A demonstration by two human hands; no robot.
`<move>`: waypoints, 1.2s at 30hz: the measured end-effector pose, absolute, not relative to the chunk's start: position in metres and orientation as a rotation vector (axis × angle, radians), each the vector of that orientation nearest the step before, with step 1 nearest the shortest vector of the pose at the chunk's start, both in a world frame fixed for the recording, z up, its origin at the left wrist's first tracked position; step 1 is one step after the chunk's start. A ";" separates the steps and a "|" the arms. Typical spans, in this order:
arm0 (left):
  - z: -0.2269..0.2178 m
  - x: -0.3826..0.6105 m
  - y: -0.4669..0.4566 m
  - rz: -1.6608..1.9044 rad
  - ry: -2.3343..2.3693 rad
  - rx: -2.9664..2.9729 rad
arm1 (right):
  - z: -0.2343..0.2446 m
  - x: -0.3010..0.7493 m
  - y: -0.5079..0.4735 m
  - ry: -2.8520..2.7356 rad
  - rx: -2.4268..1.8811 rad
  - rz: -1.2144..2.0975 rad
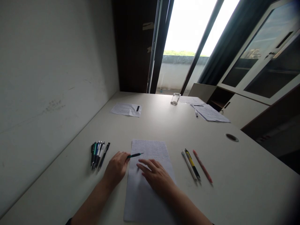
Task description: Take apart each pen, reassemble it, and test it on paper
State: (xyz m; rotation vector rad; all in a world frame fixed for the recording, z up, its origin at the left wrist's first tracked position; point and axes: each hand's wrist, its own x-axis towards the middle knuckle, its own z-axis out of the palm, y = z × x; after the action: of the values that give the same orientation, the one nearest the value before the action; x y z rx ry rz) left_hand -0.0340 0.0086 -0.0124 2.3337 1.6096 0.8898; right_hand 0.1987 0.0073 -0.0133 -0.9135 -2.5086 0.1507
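A sheet of paper with handwriting over its upper part lies in front of me. My left hand, at the sheet's left edge, is closed on one end of a dark green pen. The pen's tip points right, above the written lines. Just right of the tip, my right hand hovers over or rests on the sheet; which, I cannot tell. Its fingers are spread and hold nothing.
Several pens lie side by side on the left. A white pen, a yellow and black pen and a red pen lie on the right. Farther back are a glass jar, papers, another sheet and a cable hole.
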 end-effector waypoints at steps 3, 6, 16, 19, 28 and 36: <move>-0.013 -0.034 0.008 0.874 1.607 2.341 | -0.015 0.197 0.006 -2.622 -0.902 0.140; -0.013 -0.034 0.007 0.855 1.616 2.342 | -0.017 0.198 0.008 -2.615 -0.890 0.181; -0.011 -0.032 0.007 0.806 1.624 2.315 | -0.020 0.199 0.011 -2.516 -0.823 0.358; -0.009 -0.032 0.006 0.814 1.621 2.318 | -0.021 0.198 0.011 -2.453 -0.827 0.403; -0.006 -0.031 0.004 0.864 1.538 2.335 | -0.013 0.207 0.018 -1.779 -1.086 0.632; -0.004 -0.026 0.001 0.857 1.439 2.344 | -0.009 0.207 0.019 -1.677 -1.103 0.727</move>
State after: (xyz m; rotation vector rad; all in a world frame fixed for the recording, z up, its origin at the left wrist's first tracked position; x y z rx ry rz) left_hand -0.0263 0.0008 -0.0037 2.3443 1.4392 0.8569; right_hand 0.2074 0.0187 -0.0094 -1.1031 -1.6768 0.7269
